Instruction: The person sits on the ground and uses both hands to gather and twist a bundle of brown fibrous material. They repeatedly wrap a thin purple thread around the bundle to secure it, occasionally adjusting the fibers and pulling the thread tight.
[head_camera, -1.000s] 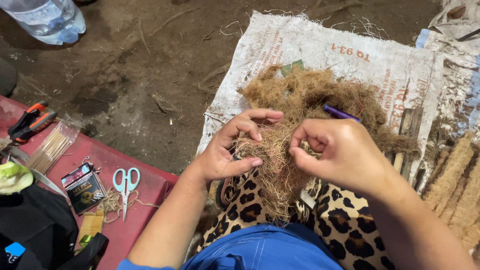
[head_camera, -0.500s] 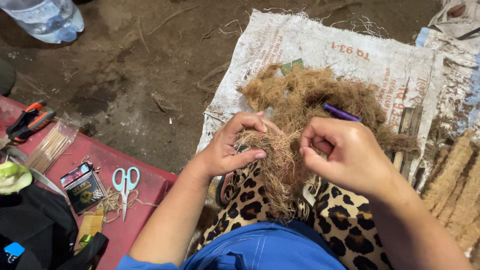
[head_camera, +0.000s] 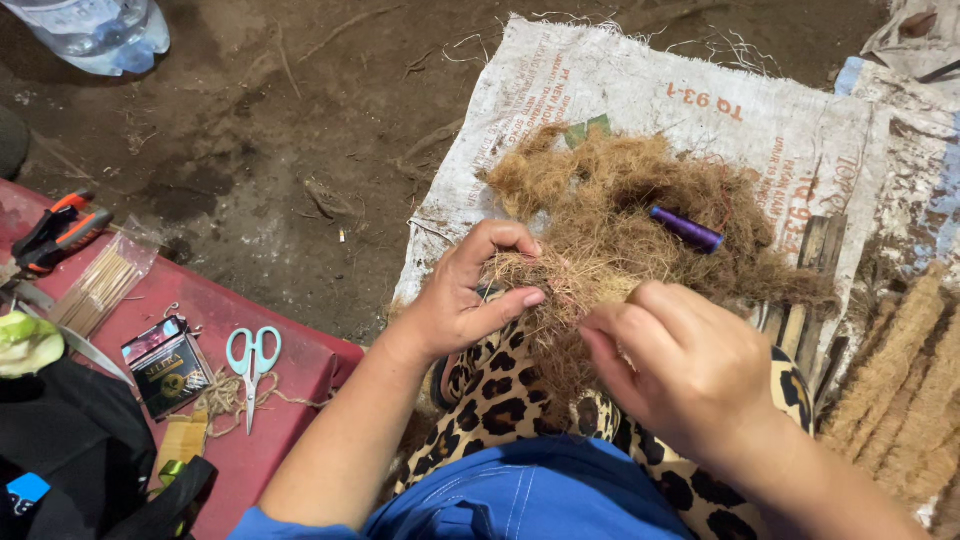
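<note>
A tuft of brown coconut fibre (head_camera: 565, 290) rests over my leopard-print lap (head_camera: 500, 410). My left hand (head_camera: 470, 295) grips its left side, thumb and fingers wrapped around the strands. From the right, my right hand (head_camera: 680, 365) pinches strands of the same tuft with its fingertips. Behind the hands a larger heap of loose fibre (head_camera: 640, 195) lies on a white woven sack (head_camera: 620, 90). A purple spool (head_camera: 687, 229) sits on the heap.
A red mat (head_camera: 220, 300) at left carries light-blue scissors (head_camera: 251, 355), a small dark packet (head_camera: 165, 365), a bag of thin sticks (head_camera: 100, 285) and orange-handled pliers (head_camera: 60, 228). A plastic bottle (head_camera: 95, 30) stands top left. Rolled fibre ropes (head_camera: 900, 390) lie at right.
My right hand has slid down and to the right along the tuft, drawing strands out. My left hand keeps its grip and has barely shifted.
</note>
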